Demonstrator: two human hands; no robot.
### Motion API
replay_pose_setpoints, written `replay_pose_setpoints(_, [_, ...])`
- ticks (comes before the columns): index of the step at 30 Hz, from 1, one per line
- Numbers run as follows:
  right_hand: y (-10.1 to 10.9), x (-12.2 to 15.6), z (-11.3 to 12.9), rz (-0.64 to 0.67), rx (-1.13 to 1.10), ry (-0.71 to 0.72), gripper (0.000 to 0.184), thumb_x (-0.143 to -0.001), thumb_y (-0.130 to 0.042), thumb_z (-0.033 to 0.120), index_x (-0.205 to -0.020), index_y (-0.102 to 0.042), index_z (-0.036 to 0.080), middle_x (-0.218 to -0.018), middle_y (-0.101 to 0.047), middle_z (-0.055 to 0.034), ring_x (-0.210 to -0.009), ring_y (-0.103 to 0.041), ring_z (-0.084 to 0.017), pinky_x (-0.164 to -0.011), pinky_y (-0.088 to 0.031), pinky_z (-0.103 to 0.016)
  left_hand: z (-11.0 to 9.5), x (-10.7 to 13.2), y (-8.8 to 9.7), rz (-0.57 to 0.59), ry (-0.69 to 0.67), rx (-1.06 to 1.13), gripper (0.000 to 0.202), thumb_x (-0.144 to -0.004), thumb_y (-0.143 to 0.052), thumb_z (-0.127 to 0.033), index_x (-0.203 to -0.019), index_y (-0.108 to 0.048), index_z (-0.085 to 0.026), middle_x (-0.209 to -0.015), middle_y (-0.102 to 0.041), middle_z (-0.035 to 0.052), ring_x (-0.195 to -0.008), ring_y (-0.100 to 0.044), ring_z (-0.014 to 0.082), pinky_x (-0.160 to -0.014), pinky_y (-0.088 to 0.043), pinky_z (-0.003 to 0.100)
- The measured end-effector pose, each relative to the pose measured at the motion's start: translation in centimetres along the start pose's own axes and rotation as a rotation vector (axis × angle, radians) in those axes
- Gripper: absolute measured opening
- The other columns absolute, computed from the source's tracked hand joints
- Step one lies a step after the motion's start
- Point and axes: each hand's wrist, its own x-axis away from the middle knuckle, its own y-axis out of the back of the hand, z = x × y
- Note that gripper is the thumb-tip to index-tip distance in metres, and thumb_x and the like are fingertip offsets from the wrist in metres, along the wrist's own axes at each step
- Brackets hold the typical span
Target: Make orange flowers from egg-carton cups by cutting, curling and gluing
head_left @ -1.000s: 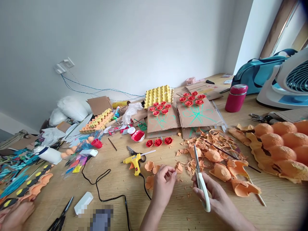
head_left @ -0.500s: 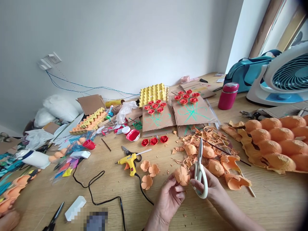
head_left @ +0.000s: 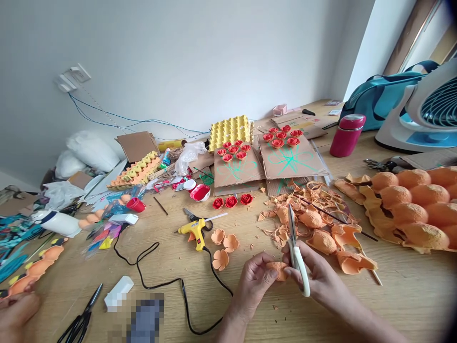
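My left hand [head_left: 255,281] pinches an orange egg-carton cup [head_left: 277,270] between thumb and fingers. White-handled scissors [head_left: 298,261] sit in my right hand [head_left: 316,272], blades pointing up and away; its thumb reaches toward the cup's right side. A slit shows in the cup's wall. Left of my hands lie several cut orange flower-shaped cups [head_left: 224,245] beside a yellow hot glue gun [head_left: 197,234]. Beyond my right hand is a heap of orange cups and scraps [head_left: 310,216].
An orange egg tray [head_left: 414,205] occupies the right side, with a pink flask [head_left: 348,135] and fan [head_left: 410,124] behind. Red flowers stand on cardboard [head_left: 237,171] at the back. Black scissors [head_left: 84,314] lie front left, near another person's hand [head_left: 19,309] and a black cord [head_left: 182,281].
The cup has been turned in my fingers, its slit side now facing me, and my left thumb has come over its front. The view has shifted slightly.
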Motion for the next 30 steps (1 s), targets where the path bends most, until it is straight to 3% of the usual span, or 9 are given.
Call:
replay_pose_setpoints(5, [1.4,-0.2,0.8,-0.101,0.387,0.095,0.019,-0.088,-0.071,0.037,-0.085,-0.058,0.024,-0.086,-0.064,-0.0025,-0.080,-0.057,-0.023,-0.073,-0.047,-0.032,-0.3,-0.4,0.8,-0.095,-0.174,-0.158,0.027,-0.080,-0.082,-0.041,-0.082,-0.072,-0.015,-0.085,-0.066,0.0057,-0.086,-0.058,0.0199,-0.082,-0.045,0.029])
replay_pose_setpoints(8, [1.7,-0.3,1.2,-0.012,0.618,0.155,0.021,-0.092,-0.064,0.034,-0.077,-0.053,0.023,-0.077,-0.062,-0.0019,-0.073,-0.052,-0.021,-0.070,-0.043,-0.033,-0.3,-0.6,1.4,-0.182,-0.264,-0.188,0.025,-0.080,-0.080,-0.040,-0.078,-0.070,-0.018,-0.086,-0.064,0.0049,-0.099,-0.057,0.0238,-0.093,-0.042,0.032])
replay_pose_setpoints(11, [1.2,-0.3,1.4,0.110,0.708,0.123,0.027,-0.096,-0.056,0.034,-0.073,-0.050,0.022,-0.069,-0.057,0.0000,-0.065,-0.045,-0.017,-0.067,-0.038,-0.032,-0.5,-0.5,1.7,-0.202,-0.292,-0.179,0.024,-0.079,-0.077,-0.039,-0.073,-0.066,-0.019,-0.096,-0.068,0.0078,-0.110,-0.056,0.0286,-0.101,-0.041,0.038])
replay_pose_setpoints(15, [0.3,-0.3,1.8,0.283,0.442,-0.097,0.036,-0.095,-0.057,0.046,-0.071,-0.052,0.021,-0.068,-0.051,0.0018,-0.066,-0.043,-0.015,-0.060,-0.033,-0.028,-0.9,0.0,1.4,-0.162,-0.238,-0.022,0.020,-0.076,-0.070,-0.034,-0.069,-0.059,-0.019,-0.114,-0.070,0.0120,-0.115,-0.057,0.0315,-0.099,-0.044,0.043])
replay_pose_setpoints(19, [-0.1,-0.2,1.7,0.413,0.037,-0.358,0.054,-0.083,-0.059,0.072,-0.067,-0.048,0.021,-0.058,-0.042,0.0059,-0.051,-0.037,-0.010,-0.049,-0.030,-0.024,-1.1,0.3,0.9,-0.147,-0.174,0.140,0.017,-0.076,-0.070,-0.031,-0.074,-0.059,-0.019,-0.103,-0.071,0.0092,-0.101,-0.063,0.0267,-0.091,-0.047,0.038])
replay_pose_setpoints(22, [0.0,-0.3,1.3,0.385,-0.086,-0.461,0.065,-0.075,-0.054,0.087,-0.074,-0.052,0.021,-0.054,-0.043,0.0072,-0.043,-0.036,-0.009,-0.043,-0.030,-0.023,-1.0,0.1,0.9,-0.159,-0.163,0.128,0.019,-0.077,-0.072,-0.033,-0.074,-0.060,-0.019,-0.099,-0.071,0.0080,-0.096,-0.062,0.0243,-0.085,-0.047,0.034])
replay_pose_setpoints(26, [0.5,-0.4,1.2,0.263,-0.040,-0.347,0.062,-0.080,-0.054,0.083,-0.071,-0.050,0.021,-0.056,-0.044,0.0060,-0.048,-0.038,-0.010,-0.046,-0.031,-0.024,-0.7,-0.1,1.0,-0.265,-0.178,-0.097,0.021,-0.081,-0.074,-0.036,-0.077,-0.066,-0.017,-0.097,-0.070,0.0065,-0.093,-0.058,0.0207,-0.083,-0.045,0.028])
replay_pose_setpoints(30, [1.1,-0.3,1.7,0.163,0.321,-0.101,0.040,-0.092,-0.060,0.056,-0.073,-0.056,0.021,-0.068,-0.057,0.0012,-0.064,-0.049,-0.015,-0.056,-0.040,-0.026,-0.6,-0.2,1.2,-0.354,-0.204,-0.194,0.025,-0.082,-0.078,-0.039,-0.079,-0.067,-0.017,-0.073,-0.058,-0.0013,-0.071,-0.049,0.0139,-0.069,-0.042,0.024])
